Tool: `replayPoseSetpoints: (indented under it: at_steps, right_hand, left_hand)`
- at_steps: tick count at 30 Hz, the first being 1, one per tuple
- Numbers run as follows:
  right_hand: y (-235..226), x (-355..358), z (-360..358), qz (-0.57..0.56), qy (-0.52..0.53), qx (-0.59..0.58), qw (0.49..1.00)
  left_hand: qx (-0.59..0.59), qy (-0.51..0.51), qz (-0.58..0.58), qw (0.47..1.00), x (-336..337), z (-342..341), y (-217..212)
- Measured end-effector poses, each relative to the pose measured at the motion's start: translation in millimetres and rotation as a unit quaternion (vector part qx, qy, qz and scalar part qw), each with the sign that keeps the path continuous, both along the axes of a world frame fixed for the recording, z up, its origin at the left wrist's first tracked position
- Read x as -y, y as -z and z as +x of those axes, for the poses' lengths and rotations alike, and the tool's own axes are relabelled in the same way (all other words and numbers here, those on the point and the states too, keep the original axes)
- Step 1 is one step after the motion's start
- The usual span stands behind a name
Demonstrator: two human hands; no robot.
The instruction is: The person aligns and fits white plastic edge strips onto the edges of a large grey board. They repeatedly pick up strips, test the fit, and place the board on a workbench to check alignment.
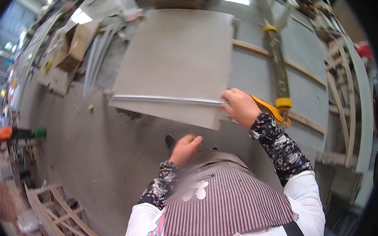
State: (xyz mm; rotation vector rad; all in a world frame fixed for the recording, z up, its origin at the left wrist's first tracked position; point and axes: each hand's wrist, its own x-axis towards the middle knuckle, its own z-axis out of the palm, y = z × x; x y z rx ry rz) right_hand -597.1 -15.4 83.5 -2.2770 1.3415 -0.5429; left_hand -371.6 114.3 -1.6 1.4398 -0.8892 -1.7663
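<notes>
Right grip (pixel 242 107) pinched, right forearm (pixel 281 145) extended forward, left grip (pixel 186 149) loosely curled

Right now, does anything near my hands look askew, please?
Yes: the metal strip lies askew on the pale board. Its left end is near the board's front edge, but its right end, at your right hand, is farther.

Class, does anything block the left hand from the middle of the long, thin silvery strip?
Nothing visible does: between the left hand and silvery strip show only floor and part of the flat beige board.

1 head fisheye cam, L of 2, looking down, apron (pixel 238 198) nearest, board (pixel 174 57) farther
</notes>
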Motion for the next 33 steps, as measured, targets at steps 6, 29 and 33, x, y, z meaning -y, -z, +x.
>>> replayPoseSetpoints:
  at_steps: [6,29,33]
  right_hand:
    - [15.5,17.0,1.6,0.044,-0.016,0.023,0.999]
    - [36.3,-145.3,46.8,0.463,0.339,0.496,0.651]
    - [52.7,-146.0,55.2,0.434,0.374,0.597,0.562]
  left_hand:
    - [-0.104,-0.141,0.004,0.984,-27.6,45.8,-29.3]
    - [-0.188,-0.216,-0.021,0.958,20.1,164.6,-41.6]
    - [-0.217,-0.232,-0.03,0.948,33.9,160.8,-23.5]
